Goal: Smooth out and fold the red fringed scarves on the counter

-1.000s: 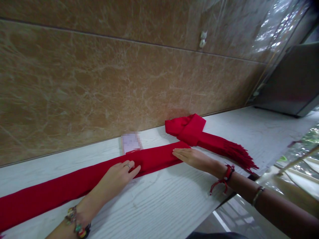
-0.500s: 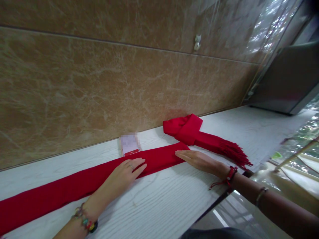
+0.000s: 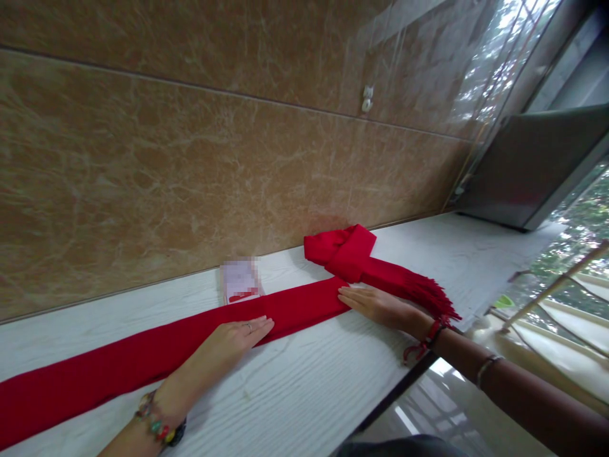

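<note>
A long red scarf (image 3: pixel 143 352), folded into a flat narrow strip, runs across the white table from the left edge of the view to the middle. My left hand (image 3: pixel 233 343) lies flat on its front part, fingers stretched toward the right. At the strip's right end, my right hand (image 3: pixel 375 308) rests with straight fingers, the tips touching the fabric. Beyond that end a second red scarf (image 3: pixel 354 257) lies looped over itself, its fringed tail pointing right. Beaded and cord bracelets circle my wrists.
A small pale printed card or packet (image 3: pixel 240 279) lies behind the strip, near the brown marbled wall (image 3: pixel 166 171). The white wood-grain table (image 3: pixel 285 387) ends at a dark front edge on the right. A grey boxy appliance (image 3: pixel 528 168) stands at its far end.
My left hand has slid slightly back to the left, its fingers now closer together. My right hand stays at the strip's end. The view has shifted a little.
</note>
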### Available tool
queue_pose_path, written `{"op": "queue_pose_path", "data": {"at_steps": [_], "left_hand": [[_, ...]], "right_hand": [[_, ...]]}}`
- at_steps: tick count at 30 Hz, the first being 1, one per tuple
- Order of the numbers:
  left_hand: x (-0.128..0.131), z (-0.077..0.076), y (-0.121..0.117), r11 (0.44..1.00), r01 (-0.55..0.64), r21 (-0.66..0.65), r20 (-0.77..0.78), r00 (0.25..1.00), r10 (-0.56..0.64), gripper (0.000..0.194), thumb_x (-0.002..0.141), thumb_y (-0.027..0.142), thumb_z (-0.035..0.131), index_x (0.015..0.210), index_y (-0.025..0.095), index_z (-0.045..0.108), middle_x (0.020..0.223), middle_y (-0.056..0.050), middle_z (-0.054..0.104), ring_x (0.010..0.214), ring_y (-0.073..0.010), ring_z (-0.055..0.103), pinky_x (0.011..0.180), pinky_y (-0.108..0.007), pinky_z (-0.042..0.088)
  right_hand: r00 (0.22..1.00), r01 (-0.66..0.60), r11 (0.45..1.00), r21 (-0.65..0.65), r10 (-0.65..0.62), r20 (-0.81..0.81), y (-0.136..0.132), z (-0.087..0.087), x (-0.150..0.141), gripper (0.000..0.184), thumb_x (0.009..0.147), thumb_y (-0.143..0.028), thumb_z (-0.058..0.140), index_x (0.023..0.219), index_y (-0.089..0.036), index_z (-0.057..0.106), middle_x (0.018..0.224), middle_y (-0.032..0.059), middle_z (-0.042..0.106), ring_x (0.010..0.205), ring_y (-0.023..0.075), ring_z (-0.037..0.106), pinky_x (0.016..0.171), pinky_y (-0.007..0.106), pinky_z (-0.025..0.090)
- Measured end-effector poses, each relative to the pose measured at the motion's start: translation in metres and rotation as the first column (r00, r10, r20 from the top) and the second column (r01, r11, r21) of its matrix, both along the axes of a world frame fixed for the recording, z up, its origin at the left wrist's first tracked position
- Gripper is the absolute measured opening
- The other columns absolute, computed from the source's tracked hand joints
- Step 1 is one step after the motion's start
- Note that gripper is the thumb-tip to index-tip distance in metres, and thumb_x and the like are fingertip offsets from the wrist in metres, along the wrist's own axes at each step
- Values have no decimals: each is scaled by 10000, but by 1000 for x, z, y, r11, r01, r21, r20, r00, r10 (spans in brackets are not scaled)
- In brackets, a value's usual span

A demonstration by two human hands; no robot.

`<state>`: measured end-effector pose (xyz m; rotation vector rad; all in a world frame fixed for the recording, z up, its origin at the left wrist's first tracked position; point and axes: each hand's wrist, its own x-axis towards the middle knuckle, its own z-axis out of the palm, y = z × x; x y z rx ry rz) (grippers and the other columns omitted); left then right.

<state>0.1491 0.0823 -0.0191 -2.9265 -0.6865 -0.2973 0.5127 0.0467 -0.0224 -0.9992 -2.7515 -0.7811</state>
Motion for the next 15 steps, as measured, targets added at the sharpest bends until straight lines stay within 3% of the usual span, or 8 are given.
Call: {"op": "queue_pose_path", "data": {"at_steps": [5, 11, 15], "left_hand": [[2, -1, 1, 999, -39, 34, 68, 997, 36, 408, 799, -9, 395, 1159, 116, 538, 1128, -107, 609, 994, -177, 598, 837, -320, 511], [-2, 2, 5, 996, -17, 93, 256, 967, -7, 312, 876, 120, 380, 1138, 105, 548, 1086, -104, 637, 955, -163, 618, 823, -305, 520], [-2, 6, -2, 998, 58, 37, 138, 988, -63, 298, 861, 113, 404, 1098, 124, 585, 1074, -85, 644, 952, -174, 620, 812, -316, 528]], "right_hand": [[999, 35, 995, -92, -38, -37, 1, 2, 1, 379, 845, -12, 342, 1179, -73, 511, 1191, 153, 551, 1099, 212, 515, 919, 353, 449], [957, 84, 970, -229, -143, -252, 2, 8, 0, 330, 860, -90, 375, 1139, -116, 550, 1136, 106, 599, 1019, 181, 572, 891, 317, 472], [972, 52, 972, -229, -102, -212, -8, -3, 6, 345, 882, -105, 353, 1185, -129, 519, 1193, 113, 559, 1102, 191, 514, 933, 348, 439]]}}
